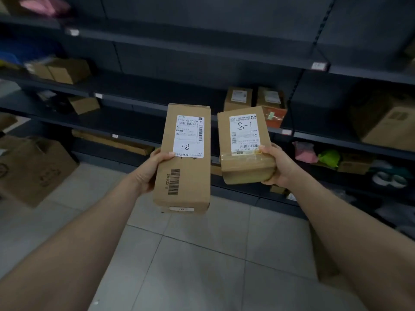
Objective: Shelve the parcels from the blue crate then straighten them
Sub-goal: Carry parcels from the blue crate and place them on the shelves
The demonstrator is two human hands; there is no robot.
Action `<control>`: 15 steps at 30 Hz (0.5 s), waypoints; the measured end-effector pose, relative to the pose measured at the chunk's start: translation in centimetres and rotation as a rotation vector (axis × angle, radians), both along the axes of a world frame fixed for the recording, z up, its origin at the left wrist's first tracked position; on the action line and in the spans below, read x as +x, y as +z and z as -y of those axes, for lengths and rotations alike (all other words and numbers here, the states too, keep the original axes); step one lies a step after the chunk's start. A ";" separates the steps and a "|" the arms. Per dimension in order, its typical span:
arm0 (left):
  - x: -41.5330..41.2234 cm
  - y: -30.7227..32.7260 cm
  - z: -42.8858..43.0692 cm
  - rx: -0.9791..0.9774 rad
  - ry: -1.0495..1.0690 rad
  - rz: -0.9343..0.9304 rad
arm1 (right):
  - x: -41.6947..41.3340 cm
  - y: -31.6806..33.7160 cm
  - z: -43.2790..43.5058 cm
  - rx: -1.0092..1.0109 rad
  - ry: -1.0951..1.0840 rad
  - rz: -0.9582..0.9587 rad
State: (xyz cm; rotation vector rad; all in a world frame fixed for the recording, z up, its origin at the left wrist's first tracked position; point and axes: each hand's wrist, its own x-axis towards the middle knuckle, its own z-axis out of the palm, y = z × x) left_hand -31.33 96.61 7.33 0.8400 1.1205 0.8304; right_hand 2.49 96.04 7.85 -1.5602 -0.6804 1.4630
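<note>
Parcels fill both my hands, held up side by side before the dark shelving [202,59]. My left hand [155,169] grips the tall box [184,176] from its left edge, thumb pressed on the front just beside the white label [189,135], fingers hidden behind. That label carries "8-1" in handwriting, upside down from where I look. A printed barcode [174,181] runs down the cardboard below it.

My right hand [277,167] clasps the short box [244,147] from its right edge, thumb on the lower corner of its own label [244,134], which also reads "8-1", upright. Clear tape bands the lower part of this box. The two boxes sit close together without touching, and the short one tilts a little leftward at the top.

Behind the short box, on a shelf of the shelving, two small cartons [253,98] stand next to each other, with an orange packet [275,116] just in front of the right one. Left on the shelving, higher up, more brown cartons [65,70] sit blurred. At the shelving's right end a large carton [386,122] rests, and one level below it lie a pink bag [304,152] and a green bag [329,158]. A long flat box [112,142] lies on a low shelf behind my left hand. An open carton [33,171] stands on the tiled floor [202,254] at the left foot of the shelving.
</note>
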 end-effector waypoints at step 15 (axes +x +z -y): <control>-6.8 -9.1 -15.9 -0.172 0.038 -0.105 | -5.7 -7.9 -18.5 -0.199 0.218 0.073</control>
